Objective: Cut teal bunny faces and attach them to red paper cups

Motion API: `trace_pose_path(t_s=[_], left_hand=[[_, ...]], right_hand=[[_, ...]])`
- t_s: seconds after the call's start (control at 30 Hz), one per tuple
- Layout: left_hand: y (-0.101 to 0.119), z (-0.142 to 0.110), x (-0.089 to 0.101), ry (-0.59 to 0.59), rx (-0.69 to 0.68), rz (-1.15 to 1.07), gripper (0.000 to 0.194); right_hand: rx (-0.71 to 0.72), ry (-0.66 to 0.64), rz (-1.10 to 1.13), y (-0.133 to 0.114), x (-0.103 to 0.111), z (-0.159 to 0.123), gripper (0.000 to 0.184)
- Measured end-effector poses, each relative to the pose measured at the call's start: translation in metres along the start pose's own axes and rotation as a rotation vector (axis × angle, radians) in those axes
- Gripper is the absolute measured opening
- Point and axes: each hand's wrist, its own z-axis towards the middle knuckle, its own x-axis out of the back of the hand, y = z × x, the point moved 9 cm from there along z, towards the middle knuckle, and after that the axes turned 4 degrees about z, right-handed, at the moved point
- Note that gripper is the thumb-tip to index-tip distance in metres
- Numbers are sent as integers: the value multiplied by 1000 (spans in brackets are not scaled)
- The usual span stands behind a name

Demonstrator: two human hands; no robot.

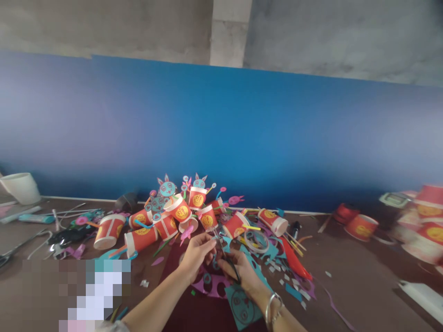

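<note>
My left hand [198, 252] pinches a small piece of coloured paper near its fingertips; the piece is too small to name its shape. My right hand [238, 269], with a bracelet at the wrist, is closed round black-handled scissors [226, 258] whose blades point up toward the left fingertips. Both hands hover over teal paper [242, 306] with drawn circles and purple paper [214, 286] with round holes cut out. Just beyond them lies a heap of red paper cups [173, 219] with yellow emblems, some topped with teal bunny cut-outs [168, 188].
A roll of clear tape [256, 240] and paper scraps [294, 281] lie right of the hands. More red cups [429, 226] stack at the right edge. A white cup [21, 186], wires and tools [51, 235] sit at the left. A blue wall stands behind the brown table [363, 286].
</note>
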Motion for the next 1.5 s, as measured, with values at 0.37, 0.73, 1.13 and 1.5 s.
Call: trace_pose_path(t_s=[0.37,0.73,1.13,1.5], left_hand=[[1,0,2,27,0,-15,32],[0,0,0,2,-6,0,30],[1,1,1,-18,17,-2,29],[-4,3,-1,-77,40,-42,28]], right_hand=[[-5,-1,-27,-3,-1,0,33],[-15,-9,3,3,0,1,37],[-4,-28,-39,-1,-2,0,34],[8,-63,-2,0,-4,-1,34]])
